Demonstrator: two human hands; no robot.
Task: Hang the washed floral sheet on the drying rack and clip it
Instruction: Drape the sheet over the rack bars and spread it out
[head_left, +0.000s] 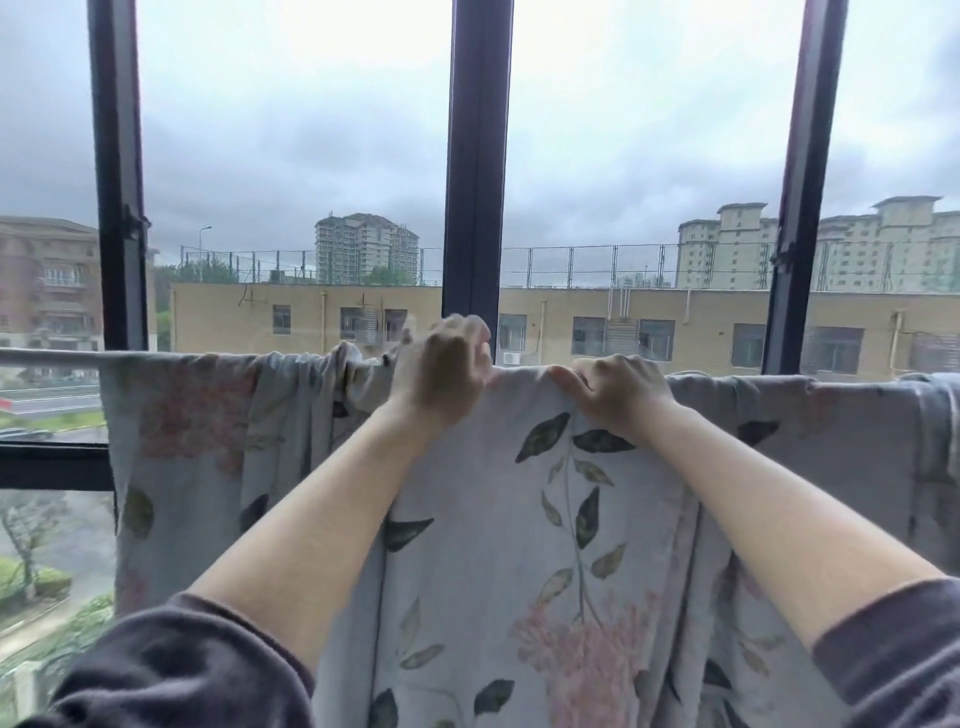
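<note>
Although the floral sheet (483, 545) is already laid over the rail (47, 356) of the drying rack, it is not yet seen to be clipped. The sheet is hung down below both hands, and it is spread along the rail to the left of the left hand and to the right of the right hand. The left hand (441, 371) is curled over the top of the sheet at the rail, and a bunch of cloth is held under its fingers. The right hand (618, 389) is just beside it, and the top fold is pinched between its thumb and bent fingers. Just left of the left hand the cloth is bunched in folds, and a small dark thing (387, 359) is seen there, but what it is cannot be told.

The sheet is judged to be soft and floppy, and, being washed, likely damp and a bit heavy, so it could be dragged off the rail by its own weight. It is best held at the top fold, right on the rail. The bunched part by the left hand should be smoothed flat before a clip is put on.
</note>
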